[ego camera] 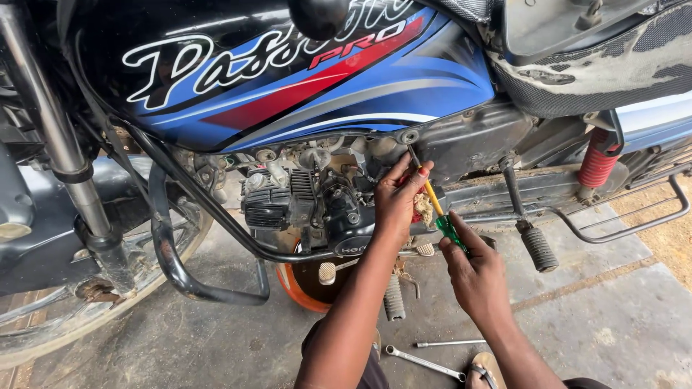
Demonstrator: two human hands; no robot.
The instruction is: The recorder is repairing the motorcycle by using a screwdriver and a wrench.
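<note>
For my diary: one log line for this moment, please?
left hand: steadies screwdriver tip | right hand: grips green handle | motorcycle engine | spanner on floor

Green-and-yellow screwdriver point(441, 215), blue-striped tank point(288, 72)

1. Motorcycle engine point(310, 205) sits under the fuel tank point(274, 72), front wheel point(94, 288) off to its left.
2. Screwdriver point(436, 209) slants between both hands, just right of the engine.
3. Kick lever point(530, 234) stands further right.
4. Wrench point(424, 361) lies on the floor point(605, 317), below the hands.
</note>
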